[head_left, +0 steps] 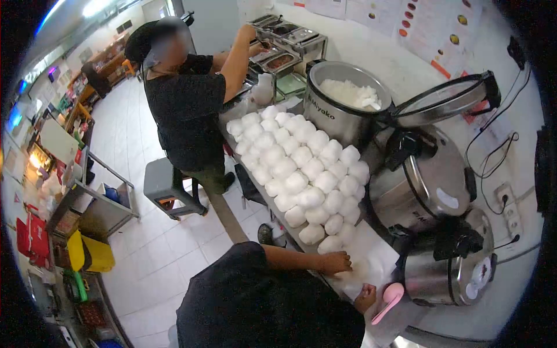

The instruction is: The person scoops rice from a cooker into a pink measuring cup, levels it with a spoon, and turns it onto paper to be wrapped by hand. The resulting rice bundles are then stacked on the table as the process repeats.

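Observation:
My left hand is closed, fingers curled, above the white paper at the near end of the counter. Lower down, the fingers of my right hand are bent together by the paper's edge; anything in either hand is too small to make out. A pink rice scoop lies just right of my right hand. Many round white bundles, packed close and stacked in places, cover the counter beyond my left hand.
An open rice cooker holds white rice. Two more cookers, one large and one lower, line the wall side. A co-worker reaches over metal food trays. A grey stool stands on the tiled floor.

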A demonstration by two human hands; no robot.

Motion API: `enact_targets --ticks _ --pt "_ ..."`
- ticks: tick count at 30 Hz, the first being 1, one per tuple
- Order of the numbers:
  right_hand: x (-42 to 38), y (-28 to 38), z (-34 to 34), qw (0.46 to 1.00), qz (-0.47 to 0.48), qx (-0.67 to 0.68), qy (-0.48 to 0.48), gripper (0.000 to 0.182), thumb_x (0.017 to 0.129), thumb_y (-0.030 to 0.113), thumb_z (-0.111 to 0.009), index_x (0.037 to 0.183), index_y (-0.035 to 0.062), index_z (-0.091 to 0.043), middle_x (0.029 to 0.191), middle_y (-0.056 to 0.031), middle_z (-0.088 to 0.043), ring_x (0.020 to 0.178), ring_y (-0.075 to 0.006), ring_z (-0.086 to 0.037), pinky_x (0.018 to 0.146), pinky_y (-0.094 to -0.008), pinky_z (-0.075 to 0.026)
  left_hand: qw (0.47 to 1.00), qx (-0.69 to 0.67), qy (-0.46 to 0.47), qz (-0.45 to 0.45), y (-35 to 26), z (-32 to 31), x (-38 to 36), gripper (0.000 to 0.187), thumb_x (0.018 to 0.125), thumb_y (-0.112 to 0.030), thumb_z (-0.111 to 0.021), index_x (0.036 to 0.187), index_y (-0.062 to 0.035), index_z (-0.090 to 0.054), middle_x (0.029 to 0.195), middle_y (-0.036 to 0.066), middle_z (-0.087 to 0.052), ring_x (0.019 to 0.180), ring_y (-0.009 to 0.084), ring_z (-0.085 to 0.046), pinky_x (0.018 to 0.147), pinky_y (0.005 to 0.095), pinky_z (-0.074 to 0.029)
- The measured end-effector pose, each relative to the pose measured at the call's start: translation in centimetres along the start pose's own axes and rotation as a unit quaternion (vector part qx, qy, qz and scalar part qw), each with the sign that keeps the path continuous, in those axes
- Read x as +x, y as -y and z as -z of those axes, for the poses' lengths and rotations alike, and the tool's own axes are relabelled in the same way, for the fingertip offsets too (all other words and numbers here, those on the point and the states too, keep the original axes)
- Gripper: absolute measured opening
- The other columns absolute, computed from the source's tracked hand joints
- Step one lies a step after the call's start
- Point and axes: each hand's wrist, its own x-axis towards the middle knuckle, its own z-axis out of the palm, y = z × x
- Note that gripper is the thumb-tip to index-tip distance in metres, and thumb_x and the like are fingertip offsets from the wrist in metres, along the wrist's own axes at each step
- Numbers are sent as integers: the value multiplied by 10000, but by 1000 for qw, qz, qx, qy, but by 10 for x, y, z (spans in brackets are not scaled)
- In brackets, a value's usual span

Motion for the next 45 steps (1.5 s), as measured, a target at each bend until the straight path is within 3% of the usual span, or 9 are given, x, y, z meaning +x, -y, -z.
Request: enact_targets --ticks 8,14,18,21,28,31,33,38,45 --pt "5 -22 -12 987 -35 106 -118 294 875 327 -680 792 57 -599 705 -81 -599 627 -216 -524 603 -347 -452 989 -24 120 83 -17 15 3 386 758 -294 -697 1059 -63 -629 928 117 -647 931 310 -621 832 445 -486" --pt "-7 -18 25 932 318 -175 6 300 815 388 -696 940 115 -707 830 -60 -681 766 -257 -607 769 -457 -468 974 -123 -179 59 -20 43 -14 148 780 -221 -607 785 -73 -593 813 96 -650 826 313 -641 746 448 -509" --pt "-49 -72 12 881 53 -384 273 313 845 421 -636 918 134 -737 879 -67 -694 860 -306 -628 878 -473 -446 1000 16 10 2 -9 0 -40 142 747 -244 -624 757 -105 -597 759 84 -604 794 305 -623 755 447 -498" --pt "-64 -81 -10 946 95 -278 137 297 867 394 -604 932 114 -678 916 -89 -691 874 -306 -638 884 -466 -445 993 15 -100 -60 -3 2 -49 155 747 -270 -631 746 -115 -621 780 85 -619 794 311 -620 761 456 -495" --pt "-36 -69 -5 976 -25 -160 -143 319 896 317 -646 975 10 -680 949 -201 -660 892 -388 -600 844 -504 -457 977 48 -104 181 10 60 25 252 911 -348 -569 841 -113 -630 709 73 -640 701 277 -634 713 453 -458" --pt "3 -96 -11 980 -62 -187 13 383 842 362 -694 1062 49 -666 1006 -183 -668 1053 -366 -586 944 -458 -443 953 71 -39 291 30 48 40 127 885 -209 -583 837 -124 -665 750 70 -669 750 246 -641 714 435 -440" --pt "25 -61 11 974 -112 -176 89 449 801 370 -729 1126 72 -643 1032 -182 -662 1100 -360 -569 940 -441 -452 954 93 -195 210 -7 95 39 129 886 -162 -568 950 -114 -669 948 82 -676 901 247 -624 775 450 -454" --pt "81 -47 -6 972 46 -230 -12 467 730 330 -778 1115 105 -640 1008 -141 -652 1025 -352 -586 907 -466 -457 999 -25 -15 -26 -63 52 5 609 827 -261 -643 1388 -135 -441 1368 155 -452 1238 379 -443 1013 504 -400" --pt "128 -27 -8 937 3 -311 158 347 681 313 -818 947 139 -680 919 -84 -664 927 -301 -617 835 -461 -466 998 -39 -30 47 -64 42 20 739 786 -294 -675 1459 -229 -377 1416 179 -385 1241 425 -416 1037 518 -385"
